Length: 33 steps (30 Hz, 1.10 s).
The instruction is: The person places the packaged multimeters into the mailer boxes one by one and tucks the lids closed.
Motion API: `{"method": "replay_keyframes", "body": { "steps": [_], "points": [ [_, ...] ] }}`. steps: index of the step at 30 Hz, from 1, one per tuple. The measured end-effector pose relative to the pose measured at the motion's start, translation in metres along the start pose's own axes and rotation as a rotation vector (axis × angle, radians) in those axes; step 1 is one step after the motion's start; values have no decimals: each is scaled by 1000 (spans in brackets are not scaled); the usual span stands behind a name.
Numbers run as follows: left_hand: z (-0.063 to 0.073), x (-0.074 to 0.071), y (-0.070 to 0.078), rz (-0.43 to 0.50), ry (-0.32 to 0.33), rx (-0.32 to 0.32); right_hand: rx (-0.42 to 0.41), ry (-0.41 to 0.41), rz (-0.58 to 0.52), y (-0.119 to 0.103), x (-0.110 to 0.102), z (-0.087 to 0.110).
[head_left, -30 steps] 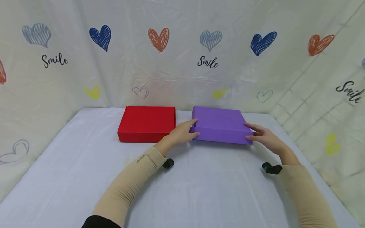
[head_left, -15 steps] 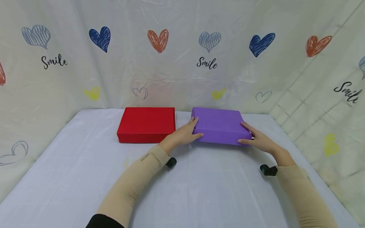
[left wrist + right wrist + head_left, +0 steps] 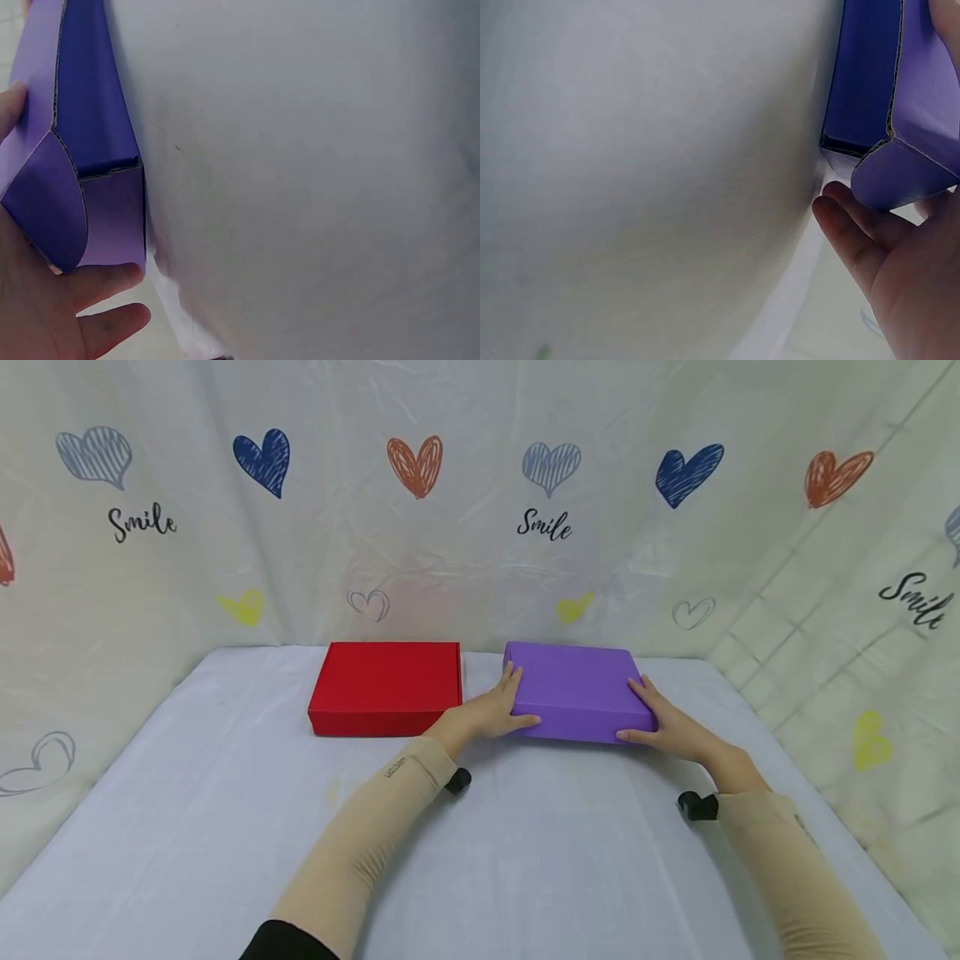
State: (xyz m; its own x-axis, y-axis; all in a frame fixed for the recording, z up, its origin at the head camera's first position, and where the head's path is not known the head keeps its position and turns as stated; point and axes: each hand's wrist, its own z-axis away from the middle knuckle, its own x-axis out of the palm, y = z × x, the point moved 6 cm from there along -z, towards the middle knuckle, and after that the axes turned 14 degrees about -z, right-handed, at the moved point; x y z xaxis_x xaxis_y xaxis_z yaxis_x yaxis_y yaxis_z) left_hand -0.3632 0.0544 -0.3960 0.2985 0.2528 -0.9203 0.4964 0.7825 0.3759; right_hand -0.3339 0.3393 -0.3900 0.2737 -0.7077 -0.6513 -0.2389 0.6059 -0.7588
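A purple cardboard box [image 3: 573, 681] lies on the white-covered table at the back, right of the middle. My left hand [image 3: 491, 712] grips its left front corner, thumb on the front face and fingers along the side. At the opposite front corner, my right hand [image 3: 673, 727] holds on the same way. Both wrist views show the lid's front panel with a rounded side flap [image 3: 52, 202] standing out past the darker front wall [image 3: 862, 75]. What lies inside the box is hidden.
A red box [image 3: 386, 681] with its lid down sits just left of the purple one, close to my left forearm. Behind both, a pale curtain [image 3: 480, 543] printed with hearts hangs at the table's back edge. White cloth [image 3: 555, 843] covers the table.
Both hands have slid inward around the purple box's front corners, thumbs further onto its front face. The lid's front has come down, and the gap at the left side has narrowed. The red box stays put.
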Motion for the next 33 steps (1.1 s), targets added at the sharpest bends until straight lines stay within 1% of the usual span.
{"method": "replay_keyframes", "body": {
  "steps": [8, 17, 23, 27, 30, 33],
  "points": [
    [-2, 0, 0, -38, -14, -9, -19, -6, 50, 0, -1, 0],
    [0, 1, 1, -87, -33, -38, 8, -29, 93, -2, 3, 0],
    [-1, 1, 0, -178, -43, -74, 20, -37, 104, -3, 6, -2],
    [-3, 0, 0, -229, -48, -85, 31, -39, 113, -3, 7, -3],
    [-3, -1, 0, -234, -51, -89, 38, -39, 114, -4, 8, -3],
    [-3, -3, 0, -215, -54, -90, 45, -39, 111, -4, 8, -3]
  ]
}}
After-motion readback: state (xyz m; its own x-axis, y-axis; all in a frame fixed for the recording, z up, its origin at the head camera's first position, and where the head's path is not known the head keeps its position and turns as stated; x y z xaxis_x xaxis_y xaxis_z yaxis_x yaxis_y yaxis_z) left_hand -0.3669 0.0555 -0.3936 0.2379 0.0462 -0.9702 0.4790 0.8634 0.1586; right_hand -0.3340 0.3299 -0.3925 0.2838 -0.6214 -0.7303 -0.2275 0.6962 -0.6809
